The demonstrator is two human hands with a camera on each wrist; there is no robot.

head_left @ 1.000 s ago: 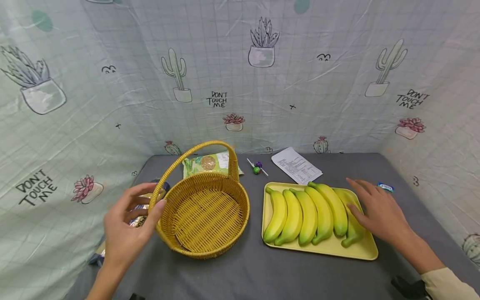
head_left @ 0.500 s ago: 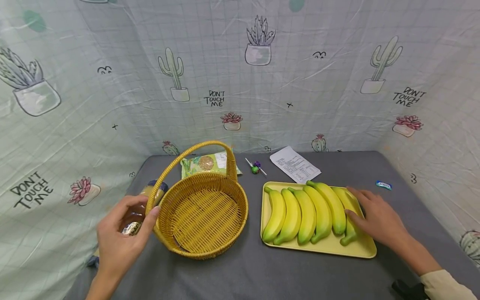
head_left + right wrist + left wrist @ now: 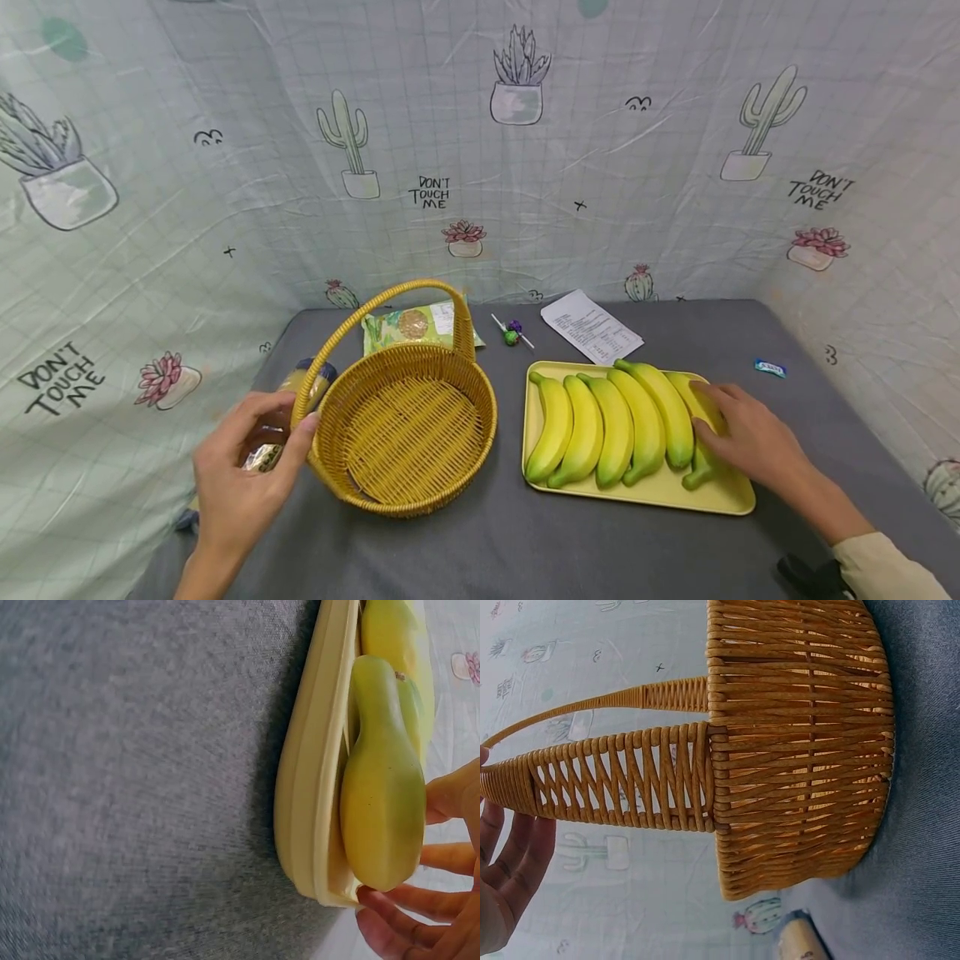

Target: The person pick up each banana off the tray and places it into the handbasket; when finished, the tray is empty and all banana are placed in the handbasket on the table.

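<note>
On the yellow tray (image 3: 720, 498), to the right of the wicker basket (image 3: 408, 417): right hand (image 3: 753, 442) now settled onto the rightmost banana (image 3: 701, 437), having slid in from the tray's far right edge over the last second. Fingers curled over the fruit, thumb side against its neighbour; from the right wrist view, fingertips (image 3: 390, 930) tucked under the banana's end at the tray rim. Judged a grasp just closing, with the banana not yet lifted and lying flat among the other four. Beside the basket's left rim: left hand (image 3: 240, 467) barely shifted since half a second ago, palm facing the weave, fingers relaxed and spread, thumb near the handle's base. Whether touching the rim or just off it, cannot tell; nothing clasped. Basket upright on the grey surface (image 3: 487, 550), nothing inside.
</note>
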